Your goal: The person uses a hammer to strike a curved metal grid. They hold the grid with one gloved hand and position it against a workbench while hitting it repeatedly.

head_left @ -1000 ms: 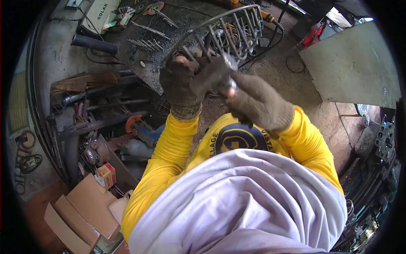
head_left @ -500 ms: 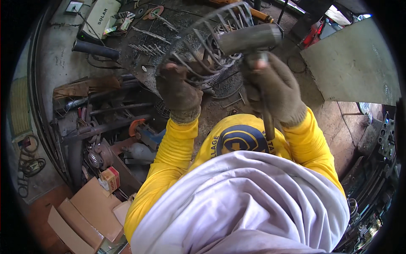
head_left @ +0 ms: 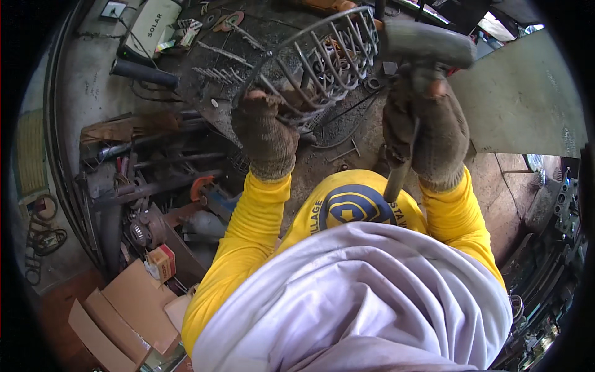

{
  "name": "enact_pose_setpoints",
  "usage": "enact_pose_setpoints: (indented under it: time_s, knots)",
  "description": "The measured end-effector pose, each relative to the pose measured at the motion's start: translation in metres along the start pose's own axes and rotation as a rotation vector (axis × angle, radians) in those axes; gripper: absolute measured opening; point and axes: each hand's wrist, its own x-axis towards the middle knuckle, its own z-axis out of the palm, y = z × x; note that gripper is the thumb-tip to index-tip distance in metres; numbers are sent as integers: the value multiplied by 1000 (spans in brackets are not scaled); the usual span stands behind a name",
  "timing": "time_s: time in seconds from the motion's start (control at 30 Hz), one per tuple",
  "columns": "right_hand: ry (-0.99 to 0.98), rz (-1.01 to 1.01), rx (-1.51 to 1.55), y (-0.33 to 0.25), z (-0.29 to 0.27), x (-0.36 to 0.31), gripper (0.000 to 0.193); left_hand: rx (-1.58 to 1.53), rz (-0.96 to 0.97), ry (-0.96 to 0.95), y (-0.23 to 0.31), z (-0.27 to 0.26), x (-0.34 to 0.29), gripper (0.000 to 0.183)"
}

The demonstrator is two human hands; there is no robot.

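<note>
My left hand [head_left: 266,136], in a brown knit glove, is closed on the near left end of a curved metal cage [head_left: 335,92] made of welded rods. The cage is tilted up in front of me, its ribs joined to a bowed rim. A short-handled sledgehammer [head_left: 427,43] is in my right hand [head_left: 437,136], which wears a matching glove and wraps the handle just below the head. That head stands to the right of the cage, apart from it. The lower handle comes out below my fist, over my yellow shirt.
Cut rods [head_left: 217,74] and grinding discs [head_left: 228,20] lie on the dark work surface at the far left. A large metal sheet [head_left: 524,93] stands at the right. Scrap steel, an open cardboard box [head_left: 139,301] and a small carton [head_left: 162,261] sit at the left.
The hammer and my right hand have swung right, away from the cage. My left hand keeps its hold, and the cage has shifted slightly.
</note>
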Motion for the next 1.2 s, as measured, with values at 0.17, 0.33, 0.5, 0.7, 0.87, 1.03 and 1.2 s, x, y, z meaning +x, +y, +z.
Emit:
enact_pose_setpoints:
  time_s: [0.17, 0.33, 0.5, 0.7, 0.87, 1.03, 1.2]
  knots:
    - [8, 31, -527, 15, 3, 4, 28, 84, 233, 54, -13, 11, -8, 59]
    - [-7, 100, -182, 0, 5, 3, 36, 197, 244, -6, -15, 10, -4, 64]
    - [90, 23, 28, -3, 1, 4, 26, 101, 124, 5, -13, 7, -8, 47]
    - [-67, -5, -222, 17, -3, 10, 26, -10, -26, -112, -9, 6, -3, 43]
    - [27, 139, -187, 4, -3, 4, 34, -996, -817, -163, -6, 0, -2, 46]
    - [97, 18, -9, -7, 1, 2, 28, 111, 172, 16, -8, 4, -5, 24]
    - [78, 15, 145, -3, -2, 3, 27, -107, 4, 32, -15, 13, -24, 31]
